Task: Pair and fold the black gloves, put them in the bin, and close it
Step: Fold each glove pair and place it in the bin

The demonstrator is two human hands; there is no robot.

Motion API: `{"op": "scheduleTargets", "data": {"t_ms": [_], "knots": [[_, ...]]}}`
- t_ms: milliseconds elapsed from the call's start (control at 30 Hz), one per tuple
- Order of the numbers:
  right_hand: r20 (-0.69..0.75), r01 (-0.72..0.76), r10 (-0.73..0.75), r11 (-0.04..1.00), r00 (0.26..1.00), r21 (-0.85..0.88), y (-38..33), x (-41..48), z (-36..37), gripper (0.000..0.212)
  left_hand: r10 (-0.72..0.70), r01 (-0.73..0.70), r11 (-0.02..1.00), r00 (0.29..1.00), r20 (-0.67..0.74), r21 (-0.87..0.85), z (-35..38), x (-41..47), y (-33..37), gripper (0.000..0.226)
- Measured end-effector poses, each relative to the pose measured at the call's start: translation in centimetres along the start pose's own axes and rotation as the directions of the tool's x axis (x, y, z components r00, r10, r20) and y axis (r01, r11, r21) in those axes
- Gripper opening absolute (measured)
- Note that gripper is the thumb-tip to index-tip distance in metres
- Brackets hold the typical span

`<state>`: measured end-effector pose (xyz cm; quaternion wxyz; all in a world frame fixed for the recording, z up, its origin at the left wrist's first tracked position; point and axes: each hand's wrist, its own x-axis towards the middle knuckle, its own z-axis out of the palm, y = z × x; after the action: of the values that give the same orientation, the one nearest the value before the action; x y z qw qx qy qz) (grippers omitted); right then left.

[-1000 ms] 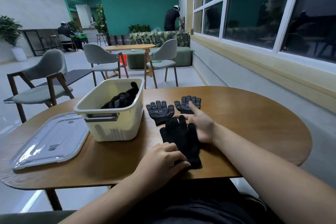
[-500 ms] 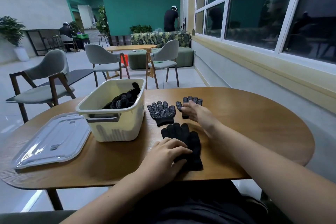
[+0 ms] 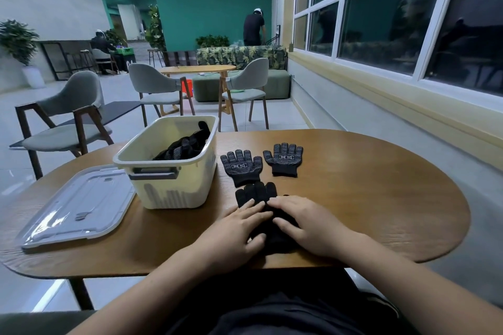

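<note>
On an oval wooden table [image 3: 381, 212]: a cream plastic bin [image 3: 174, 187] at left, lid off; its clear lid [image 3: 79, 207] flat just beside it, further left. Right of the bin, one dotted black glove [image 3: 241, 167] and a second dotted glove [image 3: 284, 159], palms up, side by side. Near the front edge, stacked black gloves [image 3: 255, 193].

One view only: wide-angle, head-worn, seated at the near edge of the worktop [image 3: 381, 212], facing forward and down. The bin [image 3: 174, 193] lies left of centre at close range; windows [image 3: 394, 22] run along the right.
</note>
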<state>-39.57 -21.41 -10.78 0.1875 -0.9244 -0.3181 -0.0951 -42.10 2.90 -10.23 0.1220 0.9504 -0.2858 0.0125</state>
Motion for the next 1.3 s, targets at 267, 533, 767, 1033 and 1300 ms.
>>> {"op": "scheduleTargets", "data": {"t_ms": [267, 533, 767, 1033, 1300], "knots": [[0.027, -0.011, 0.015, 0.992, 1.0, -0.129, -0.4, 0.0, 0.5, 0.061, -0.117, 0.114, 0.987, 0.993, 0.023, 0.11, -0.2, -0.2, -0.3, 0.079], [0.036, -0.224, 0.227, 0.972, 0.973, -0.074, 0.5, 2.7, -1.1, 0.061, -0.11, 0.107, 0.99, 0.994, 0.026, 0.09, -0.2, -0.3, -0.4, 0.072], [0.117, -0.203, 0.212, 0.976, 0.97, -0.078, 1.6, 4.4, 0.0, 0.054, -0.108, 0.105, 0.992, 0.993, 0.049, 0.067, -0.1, -0.5, -0.6, 0.085], [-0.188, -0.112, 0.123, 0.991, 0.974, 0.068, 0.1, 1.8, -0.8, 0.041, -0.026, 0.015, 0.997, 0.989, -0.149, -0.075, -0.1, -1.0, -0.9, 0.063], [-0.206, 0.2, -0.166, 0.967, 0.964, 0.156, -4.0, -2.3, -1.2, 0.006, 0.279, -0.329, 0.942, 0.872, -0.403, -0.06, -0.6, -2.3, -0.2, 0.022]]}}
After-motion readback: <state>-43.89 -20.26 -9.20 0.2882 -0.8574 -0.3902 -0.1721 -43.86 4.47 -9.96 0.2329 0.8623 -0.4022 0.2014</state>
